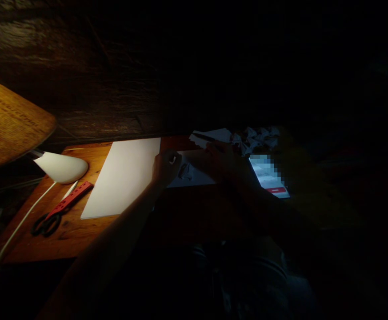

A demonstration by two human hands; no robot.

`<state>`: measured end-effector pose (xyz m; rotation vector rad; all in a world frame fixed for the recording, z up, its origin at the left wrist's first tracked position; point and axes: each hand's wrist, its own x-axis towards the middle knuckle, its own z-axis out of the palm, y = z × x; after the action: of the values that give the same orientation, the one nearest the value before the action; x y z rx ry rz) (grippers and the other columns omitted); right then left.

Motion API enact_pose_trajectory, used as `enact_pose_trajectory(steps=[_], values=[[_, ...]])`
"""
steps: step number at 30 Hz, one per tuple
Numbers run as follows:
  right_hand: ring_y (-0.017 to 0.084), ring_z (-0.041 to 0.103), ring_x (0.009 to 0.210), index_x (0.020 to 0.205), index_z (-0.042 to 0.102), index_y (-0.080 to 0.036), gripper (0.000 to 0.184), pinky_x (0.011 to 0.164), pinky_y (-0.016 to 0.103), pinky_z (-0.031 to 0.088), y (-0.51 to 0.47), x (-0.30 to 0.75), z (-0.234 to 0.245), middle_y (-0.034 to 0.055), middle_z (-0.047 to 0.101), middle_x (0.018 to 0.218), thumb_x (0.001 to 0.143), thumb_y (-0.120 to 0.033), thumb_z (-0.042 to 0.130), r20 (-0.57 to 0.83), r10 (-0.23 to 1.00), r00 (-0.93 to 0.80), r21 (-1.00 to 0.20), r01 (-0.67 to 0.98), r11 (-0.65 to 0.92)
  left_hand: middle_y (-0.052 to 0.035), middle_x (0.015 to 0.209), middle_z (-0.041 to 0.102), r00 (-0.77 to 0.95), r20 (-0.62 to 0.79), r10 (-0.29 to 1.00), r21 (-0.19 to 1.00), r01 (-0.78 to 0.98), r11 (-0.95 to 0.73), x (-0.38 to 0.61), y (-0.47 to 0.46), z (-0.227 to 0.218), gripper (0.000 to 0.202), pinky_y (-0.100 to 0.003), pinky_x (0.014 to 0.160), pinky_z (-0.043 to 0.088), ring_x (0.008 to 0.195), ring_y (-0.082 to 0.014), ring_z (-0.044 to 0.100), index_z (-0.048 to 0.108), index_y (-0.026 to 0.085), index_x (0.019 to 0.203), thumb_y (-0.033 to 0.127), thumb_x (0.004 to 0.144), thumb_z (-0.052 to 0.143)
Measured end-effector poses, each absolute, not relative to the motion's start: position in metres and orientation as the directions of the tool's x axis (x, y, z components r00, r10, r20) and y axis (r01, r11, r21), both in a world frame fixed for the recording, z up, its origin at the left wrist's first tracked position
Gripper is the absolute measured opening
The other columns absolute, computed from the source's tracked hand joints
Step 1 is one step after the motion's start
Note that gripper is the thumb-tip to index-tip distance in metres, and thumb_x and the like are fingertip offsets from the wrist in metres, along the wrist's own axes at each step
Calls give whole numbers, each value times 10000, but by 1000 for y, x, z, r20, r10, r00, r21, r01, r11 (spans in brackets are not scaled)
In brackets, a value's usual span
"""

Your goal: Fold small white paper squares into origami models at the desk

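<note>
My left hand is curled at the right edge of a large white sheet of paper. Its fingers are bent together, and anything inside them is hidden. Just right of it, a small crumpled piece with dark marks lies on another white sheet. My right hand reaches over that sheet's right part, deep in shadow, so its fingers barely show. A slim dark object extends left of this hand over some white paper pieces; I cannot make out whether the hand holds it.
Several crumpled papers lie at the back right, behind a lit phone. On the left are scissors with black handles, a red perforated strip and a white lamp base with its cord. The wooden table darkens rightward.
</note>
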<state>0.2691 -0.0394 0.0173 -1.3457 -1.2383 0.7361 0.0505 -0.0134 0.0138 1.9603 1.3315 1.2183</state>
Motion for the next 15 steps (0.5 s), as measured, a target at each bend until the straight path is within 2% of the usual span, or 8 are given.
enact_pose_trajectory(steps=[3, 5, 10, 13, 15], values=[[180, 561, 701, 641, 604, -235, 364, 697, 329, 420, -40, 271, 16, -2, 582, 633, 896, -495, 629, 226, 946, 234, -951, 263, 162, -20, 614, 516, 201, 403, 893, 684, 582, -440, 48, -14, 14, 318, -319, 601, 260, 568, -157, 377, 599, 226, 498, 315, 742, 782], [181, 561, 704, 654, 614, -235, 377, 703, 332, 416, -40, 272, 15, 2, 587, 649, 898, -522, 631, 239, 947, 214, -943, 283, 174, -17, 595, 484, 246, 367, 897, 667, 603, -439, 46, -14, 14, 374, -328, 606, 246, 550, -155, 341, 591, 231, 465, 352, 754, 796], [182, 569, 697, 646, 628, -238, 347, 693, 332, 413, -38, 271, 11, 4, 610, 653, 897, -478, 627, 254, 940, 227, -943, 274, 189, -12, 622, 525, 314, 282, 906, 708, 569, -418, 50, -17, 11, 307, -331, 663, 330, 574, -160, 430, 685, 245, 511, 375, 733, 854], [183, 584, 706, 633, 628, -238, 325, 696, 329, 431, -36, 270, 10, 3, 629, 651, 897, -427, 648, 249, 945, 211, -940, 287, 184, -18, 657, 582, 351, 250, 902, 745, 525, -411, 54, -18, 7, 196, -315, 632, 358, 593, -157, 499, 744, 238, 593, 348, 714, 851], [185, 598, 716, 635, 635, -236, 309, 705, 329, 445, -36, 270, 10, 5, 648, 662, 902, -391, 655, 250, 944, 217, -936, 305, 177, -22, 686, 599, 357, 199, 913, 820, 450, -355, 56, -17, 5, 146, -295, 595, 385, 592, -149, 536, 742, 218, 612, 299, 703, 822]])
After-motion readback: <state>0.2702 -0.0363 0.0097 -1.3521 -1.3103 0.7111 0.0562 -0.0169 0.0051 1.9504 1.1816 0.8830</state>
